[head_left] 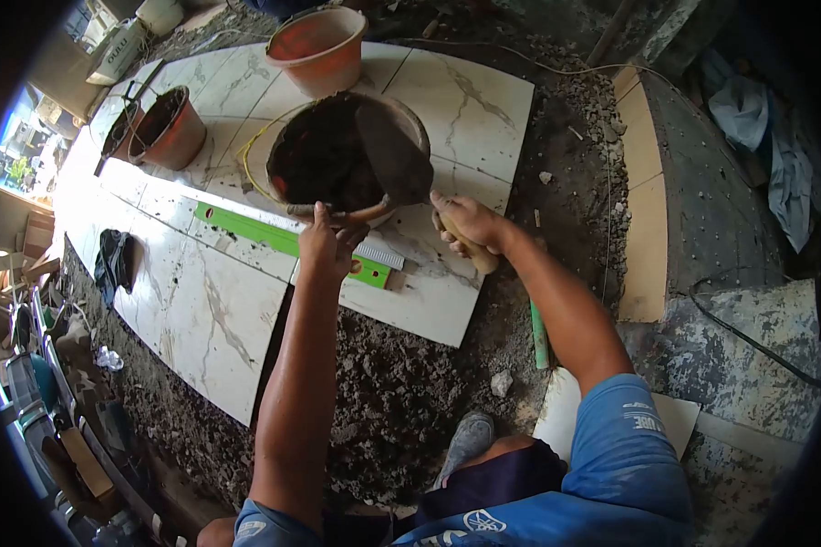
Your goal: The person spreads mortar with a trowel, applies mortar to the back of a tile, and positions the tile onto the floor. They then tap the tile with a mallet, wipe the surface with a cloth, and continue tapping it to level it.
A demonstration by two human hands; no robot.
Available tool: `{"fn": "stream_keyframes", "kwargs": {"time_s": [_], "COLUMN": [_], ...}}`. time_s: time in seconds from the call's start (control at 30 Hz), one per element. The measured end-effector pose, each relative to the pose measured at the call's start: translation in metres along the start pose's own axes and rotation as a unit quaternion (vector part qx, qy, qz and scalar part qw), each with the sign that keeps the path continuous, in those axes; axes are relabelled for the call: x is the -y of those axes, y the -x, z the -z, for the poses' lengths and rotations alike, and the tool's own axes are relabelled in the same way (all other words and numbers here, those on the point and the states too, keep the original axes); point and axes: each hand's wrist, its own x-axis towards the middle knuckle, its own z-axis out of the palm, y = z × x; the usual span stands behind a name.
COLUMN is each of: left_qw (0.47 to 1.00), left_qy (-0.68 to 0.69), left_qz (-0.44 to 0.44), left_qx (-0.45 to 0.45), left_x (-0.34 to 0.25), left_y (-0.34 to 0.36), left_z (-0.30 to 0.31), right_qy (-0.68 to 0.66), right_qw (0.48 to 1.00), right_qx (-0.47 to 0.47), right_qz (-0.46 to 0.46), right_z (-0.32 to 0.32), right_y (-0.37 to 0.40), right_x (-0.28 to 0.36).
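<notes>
My right hand (468,226) is closed round the wooden handle of a trowel (394,155). The trowel's dark blade lies over the right side of a bucket (410,108) that holds dark mortar (324,150). At the bucket's near rim my left hand (324,244) grips the edge, thumb on top. A thin yellow handle (249,164) hangs off the bucket's left side. Just beyond the left hand lies a green level (246,230) with a pale notched strip (380,255) along it, both on the marbled tiles (214,305).
Behind stands an orange bucket (317,56); two more buckets, including a reddish one (175,137), are at the left. A black cloth (115,263) lies on the tiles. Loose soil (383,401) borders them in front. A green tube (538,333) lies by my right arm.
</notes>
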Motion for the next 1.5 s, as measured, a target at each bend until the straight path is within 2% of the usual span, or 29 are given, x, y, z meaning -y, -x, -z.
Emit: {"fn": "stream_keyframes", "kwargs": {"time_s": [0.03,0.2,0.27,0.3,0.33,0.37,0.4,0.47,0.5,0.57,0.67,0.7,0.73,0.8,0.87,0.93,0.97,1.0,1.03,1.07,1.17,1.2,1.27,1.33,1.37,1.4,1.43,1.47,1.5], "left_qw": [0.999,1.0,1.0,1.0,0.998,1.0,0.999,0.992,0.992,0.971,0.923,0.879,0.802,0.743,0.705,0.62,0.619,0.618,0.655,0.662,0.693,0.713,0.715,0.722,0.729,0.723,0.73,0.733,0.745], "left_qy": [-0.014,0.008,-0.004,-0.025,-0.052,-0.027,-0.046,-0.118,-0.116,-0.227,-0.383,-0.476,-0.597,-0.666,-0.701,-0.778,-0.776,-0.771,-0.726,-0.717,-0.67,-0.631,-0.6,-0.548,-0.508,-0.476,-0.435,-0.396,-0.362], "left_qz": [0.01,0.0,0.005,0.005,0.016,0.013,0.02,0.045,0.038,0.067,0.029,-0.021,0.003,0.06,0.097,0.043,0.043,0.042,0.063,0.07,-0.015,-0.018,-0.038,-0.074,-0.129,-0.154,-0.182,-0.211,-0.198], "left_qx": [-0.048,-0.02,-0.018,-0.012,-0.011,0.001,0.013,0.028,0.029,-0.033,0.0,-0.019,0.0,0.019,-0.038,-0.086,-0.118,-0.147,-0.199,-0.209,-0.267,-0.304,-0.356,-0.415,-0.441,-0.476,-0.494,-0.511,-0.525], "left_x": [-0.008,-0.002,-0.008,-0.012,-0.008,-0.001,-0.003,-0.008,-0.014,-0.024,-0.056,-0.065,-0.087,-0.13,-0.168,-0.193,-0.203,-0.209,-0.209,-0.206,-0.178,-0.169,-0.153,-0.135,-0.122,-0.112,-0.1,-0.092,-0.093], "left_y": [0.02,0.002,0.001,0.002,0.008,-0.003,0.001,0.001,0.005,0.016,0.04,0.046,0.065,0.122,0.177,0.225,0.248,0.268,0.283,0.292,0.307,0.305,0.299,0.29,0.284,0.279,0.276,0.272,0.273], "left_z": [-0.019,-0.005,-0.009,-0.012,-0.006,0.003,0.002,0.011,0.016,0.031,0.085,0.118,0.141,0.182,0.221,0.28,0.296,0.312,0.33,0.349,0.425,0.439,0.463,0.493,0.512,0.525,0.54,0.552,0.552], "right_qy": [0.019,0.179,0.169,0.179,0.307,0.42,0.419,0.541,0.543,0.576,0.571,0.528,0.48,0.463,0.413,0.388,0.389,0.406,0.415,0.425,0.438,0.459,0.407,0.367,0.394,0.316,0.321,0.317,0.378], "right_qw": [0.999,0.968,0.966,0.965,0.923,0.849,0.85,0.77,0.767,0.713,0.713,0.732,0.754,0.775,0.842,0.905,0.908,0.893,0.889,0.883,0.882,0.87,0.89,0.905,0.882,0.924,0.926,0.934,0.907], "right_qx": [-0.009,-0.073,-0.178,-0.173,-0.226,-0.271,-0.27,-0.278,-0.279,-0.287,-0.291,-0.276,-0.265,-0.194,-0.085,0.047,0.057,0.061,0.074,0.088,0.145,0.14,0.174,0.214,0.227,0.211,0.194,0.165,0.144], "right_qz": [-0.031,-0.157,-0.087,-0.081,0.048,0.172,0.169,0.193,0.199,0.278,0.285,0.33,0.362,0.384,0.335,0.168,0.147,0.183,0.179,0.177,0.092,0.118,0.107,0.012,0.127,0.034,0.048,-0.003,0.118], "right_z": [0.003,0.045,0.052,0.054,0.043,0.03,0.02,0.006,0.002,-0.005,-0.01,-0.021,-0.042,-0.069,-0.105,-0.139,-0.159,-0.177,-0.193,-0.211,-0.264,-0.287,-0.334,-0.412,-0.43,-0.479,-0.51,-0.555,-0.575], "right_y": [0.008,0.077,0.102,0.1,0.114,0.129,0.134,0.126,0.117,0.101,0.085,0.085,0.089,0.082,0.071,0.064,0.064,0.063,0.062,0.058,0.038,0.034,0.018,0.028,-0.002,0.01,-0.014,-0.008,-0.052], "right_x": [-0.013,-0.11,-0.159,-0.142,-0.123,-0.11,-0.093,-0.052,-0.044,-0.037,-0.036,-0.032,-0.024,-0.04,-0.06,-0.067,-0.073,-0.077,-0.076,-0.072,-0.066,-0.071,-0.093,-0.078,-0.126,-0.111,-0.14,-0.123,-0.169]}}
